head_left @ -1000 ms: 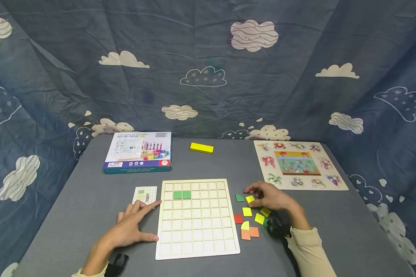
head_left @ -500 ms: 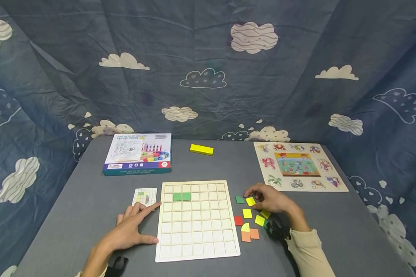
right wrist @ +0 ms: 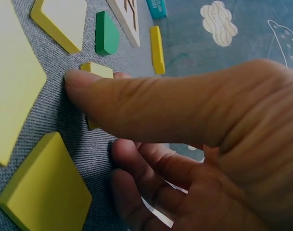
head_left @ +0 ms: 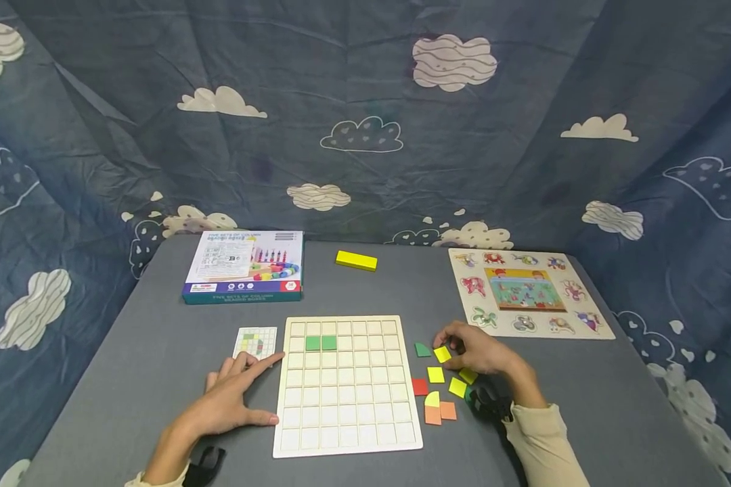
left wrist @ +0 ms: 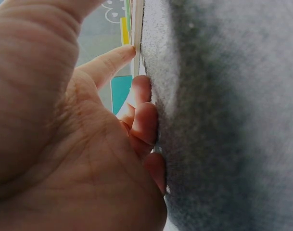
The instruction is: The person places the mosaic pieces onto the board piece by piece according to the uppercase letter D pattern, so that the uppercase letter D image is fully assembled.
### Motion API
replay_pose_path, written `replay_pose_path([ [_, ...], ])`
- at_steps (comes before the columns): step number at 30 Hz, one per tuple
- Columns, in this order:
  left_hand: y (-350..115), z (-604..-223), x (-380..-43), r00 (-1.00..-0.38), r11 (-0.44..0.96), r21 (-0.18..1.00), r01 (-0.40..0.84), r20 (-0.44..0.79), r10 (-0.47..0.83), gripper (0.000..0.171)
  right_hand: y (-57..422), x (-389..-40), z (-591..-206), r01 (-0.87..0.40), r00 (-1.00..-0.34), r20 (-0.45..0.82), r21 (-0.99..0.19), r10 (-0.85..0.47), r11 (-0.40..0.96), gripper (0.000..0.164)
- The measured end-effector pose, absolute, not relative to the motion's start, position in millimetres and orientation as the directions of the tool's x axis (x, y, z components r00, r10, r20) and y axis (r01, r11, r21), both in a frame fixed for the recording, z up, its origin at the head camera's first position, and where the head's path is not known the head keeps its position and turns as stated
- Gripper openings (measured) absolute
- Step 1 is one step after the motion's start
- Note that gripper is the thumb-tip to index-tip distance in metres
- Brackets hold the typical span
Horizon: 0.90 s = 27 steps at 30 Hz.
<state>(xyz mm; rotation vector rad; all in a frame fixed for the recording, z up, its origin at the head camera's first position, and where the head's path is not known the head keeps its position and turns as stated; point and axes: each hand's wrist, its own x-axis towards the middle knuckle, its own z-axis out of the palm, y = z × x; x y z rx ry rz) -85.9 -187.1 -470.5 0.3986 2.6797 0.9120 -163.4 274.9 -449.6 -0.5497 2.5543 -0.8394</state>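
My left hand (head_left: 225,399) lies at the left edge of a pale wooden grid board (head_left: 347,406), its index finger and thumb touching that edge. Two green square tiles (head_left: 321,343) sit in the board's second row. Beyond the left fingers is a small printed pattern card (head_left: 256,338), partly covered by them. To the right of the board, my right hand (head_left: 478,348) pinches a yellow square tile (head_left: 442,354) between thumb and index finger, down at the table. In the right wrist view the thumb hides most of this yellow tile (right wrist: 99,70).
Beside the board lie a green quarter-round tile (head_left: 422,350), a red tile (head_left: 419,386), orange tiles (head_left: 447,410) and several yellow tiles (head_left: 435,375). Farther back are a boxed toy set (head_left: 244,267), a yellow block (head_left: 356,260) and a picture puzzle board (head_left: 530,294).
My right thumb and index finger have closed in slightly around the yellow square tile, which has shifted a little. The left hand stays at the board's edge; the whole view shifts slightly.
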Motion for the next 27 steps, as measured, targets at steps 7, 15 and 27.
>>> replay_pose_path([
  [7, -186.7, -470.2, -84.6, -0.924, 0.759, 0.631, 0.161, -0.175, 0.341, 0.102, 275.2, -162.4, -452.2, -0.234, -0.851, -0.235, -0.632, -0.471, 0.739, 0.027],
  [15, -188.6, -471.0, -85.2, -0.93, 0.764, 0.622, 0.169, -0.157, 0.333, 0.101, 272.6, -164.6, -450.2, -0.243, -0.852, -0.217, -0.64, -0.476, 0.729, 0.026],
  [27, -185.0, -469.3, -85.6, -0.927, 0.767, 0.623, 0.153, -0.179, 0.33, 0.102, 273.7, -163.3, -451.2, -0.247, -0.86, -0.216, -0.615, -0.462, 0.749, 0.027],
])
